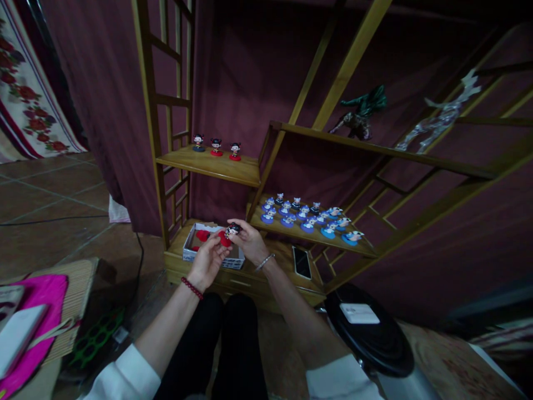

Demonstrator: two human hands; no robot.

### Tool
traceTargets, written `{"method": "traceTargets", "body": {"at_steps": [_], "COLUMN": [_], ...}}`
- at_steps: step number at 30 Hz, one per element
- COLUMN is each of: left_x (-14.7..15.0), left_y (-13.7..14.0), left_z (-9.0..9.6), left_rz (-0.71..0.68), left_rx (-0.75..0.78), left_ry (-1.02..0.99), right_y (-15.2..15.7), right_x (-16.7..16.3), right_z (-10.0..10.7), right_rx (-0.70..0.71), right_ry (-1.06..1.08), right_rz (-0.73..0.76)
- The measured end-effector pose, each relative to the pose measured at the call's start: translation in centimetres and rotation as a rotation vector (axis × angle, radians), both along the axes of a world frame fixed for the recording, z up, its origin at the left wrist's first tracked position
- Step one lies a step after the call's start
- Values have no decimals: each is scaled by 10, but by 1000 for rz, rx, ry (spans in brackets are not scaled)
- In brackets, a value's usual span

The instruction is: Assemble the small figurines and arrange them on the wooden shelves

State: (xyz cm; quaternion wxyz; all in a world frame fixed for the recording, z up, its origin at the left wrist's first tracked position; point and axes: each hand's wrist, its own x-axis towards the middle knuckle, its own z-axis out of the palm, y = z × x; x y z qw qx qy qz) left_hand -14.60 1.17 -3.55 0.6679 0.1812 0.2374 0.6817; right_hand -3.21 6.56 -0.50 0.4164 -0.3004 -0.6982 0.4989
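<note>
A small black-haired figurine with a red base is held between both my hands, above a white patterned box. My left hand grips it by the red base, from the lower left. From the right, my right hand has its fingers closed around the figurine's head and side. Below them the open box stands on the cabinet's lower board, with red pieces inside; my hands cover part of it. Three similar figurines stand in a row on the small upper-left shelf.
Several blue and purple figurines crowd the middle shelf. A phone lies on the lower board. Above are a dark green statue and a clear one. A black-lidded bin stands at right, a bamboo-topped table at left.
</note>
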Motion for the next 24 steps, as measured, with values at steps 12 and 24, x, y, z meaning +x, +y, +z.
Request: {"method": "traceTargets", "body": {"at_steps": [12,24], "left_x": [-1,-4], "left_y": [-4,-5], "left_z": [12,12], "left_rz": [-20,-87], "left_rx": [-27,0], "left_ry": [-113,-171], "right_y": [6,0], "right_x": [2,3], "right_z": [9,22], "right_rx": [56,49], "right_ry": [-71,-85], "right_rz": [61,97]}}
